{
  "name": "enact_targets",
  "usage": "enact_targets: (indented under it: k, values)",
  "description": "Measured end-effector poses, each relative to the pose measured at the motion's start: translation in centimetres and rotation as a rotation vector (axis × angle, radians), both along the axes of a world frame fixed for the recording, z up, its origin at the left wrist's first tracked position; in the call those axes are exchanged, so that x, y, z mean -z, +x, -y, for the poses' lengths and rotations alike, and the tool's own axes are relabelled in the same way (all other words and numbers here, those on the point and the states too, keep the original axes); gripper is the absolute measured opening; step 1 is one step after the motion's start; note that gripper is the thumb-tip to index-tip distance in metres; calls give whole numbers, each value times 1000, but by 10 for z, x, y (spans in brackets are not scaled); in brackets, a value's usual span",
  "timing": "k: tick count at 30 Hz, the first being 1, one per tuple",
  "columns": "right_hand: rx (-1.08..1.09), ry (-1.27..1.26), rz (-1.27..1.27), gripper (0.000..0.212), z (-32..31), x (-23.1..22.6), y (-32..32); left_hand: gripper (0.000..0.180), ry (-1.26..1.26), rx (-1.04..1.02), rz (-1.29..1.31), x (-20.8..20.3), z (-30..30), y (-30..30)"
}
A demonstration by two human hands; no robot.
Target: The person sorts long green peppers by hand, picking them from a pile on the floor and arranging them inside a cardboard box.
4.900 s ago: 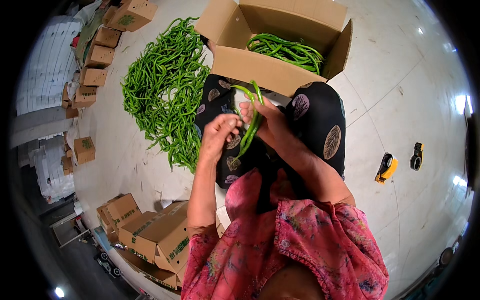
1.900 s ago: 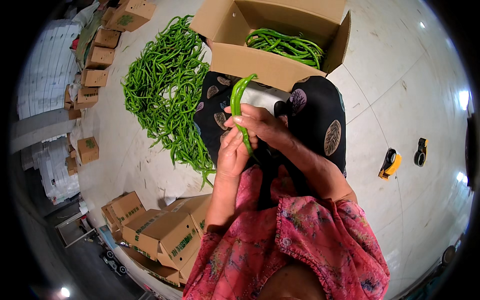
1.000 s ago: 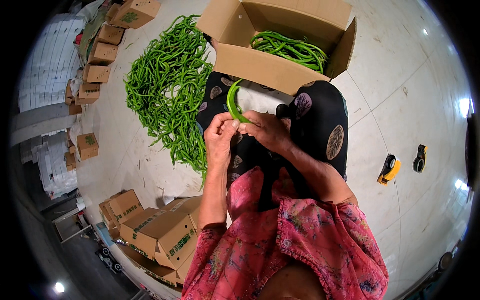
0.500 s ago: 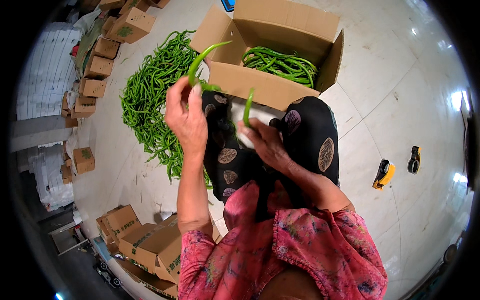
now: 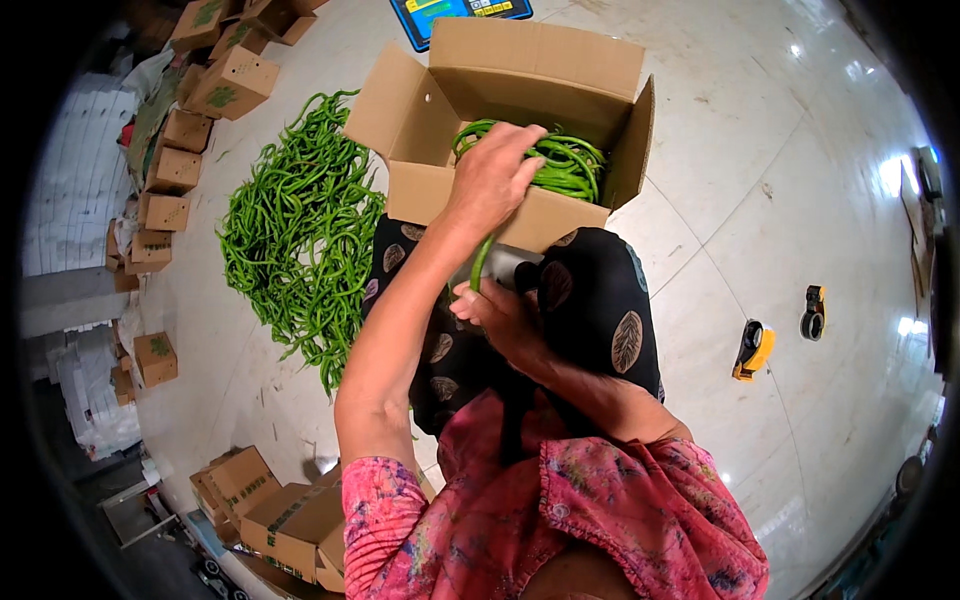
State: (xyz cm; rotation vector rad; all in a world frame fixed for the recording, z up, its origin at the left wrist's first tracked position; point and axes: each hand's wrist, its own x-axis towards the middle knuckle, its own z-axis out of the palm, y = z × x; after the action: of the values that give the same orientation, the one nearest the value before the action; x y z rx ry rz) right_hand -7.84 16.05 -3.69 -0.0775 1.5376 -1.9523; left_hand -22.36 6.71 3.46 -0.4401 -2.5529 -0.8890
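My left hand [image 5: 492,178] reaches over the near wall of an open cardboard box [image 5: 425,190], its thumb and fingers apart just above long green chili peppers [image 5: 572,165] bundled inside. Whether a pepper lies under its palm is hidden. Between my knees, my right hand [image 5: 500,315] is closed round the lower end of a single green chili pepper [image 5: 480,262], which points up toward the box. A big loose heap of green chili peppers [image 5: 290,240] spreads over the floor left of my legs.
A blue device with yellow keys [image 5: 455,15] sits behind the box. Two tape dispensers, one yellow and black [image 5: 752,350], one mostly black [image 5: 813,312], lie at right. Small cardboard boxes [image 5: 235,80] line the far left; flattened cartons [image 5: 285,520] lie at lower left.
My left hand has swung from beside the box, where it held a raised pepper, to over the peppers inside. My right hand has dropped slightly lower, still gripping its pepper.
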Motion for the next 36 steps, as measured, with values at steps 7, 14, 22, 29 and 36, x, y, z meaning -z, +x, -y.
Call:
enact_targets:
  k: [7,14,22,29,36]
  values:
    - [120,-50,59,30,-4,-7,-8,24,417,-219,492,-6,36,63]
    - [44,-51,-82,30,-4,-8,-6,18,486,-159,795,-19,33,132]
    - [139,266,-546,38,-9,-14,1,15,484,-284,671,-12,64,124]
    - [-373,194,-1033,28,-49,-115,-14,17,819,-407,433,-53,96,70]
    - [-806,261,-1280,9,-17,-157,-46,16,1001,-395,607,-10,101,-13]
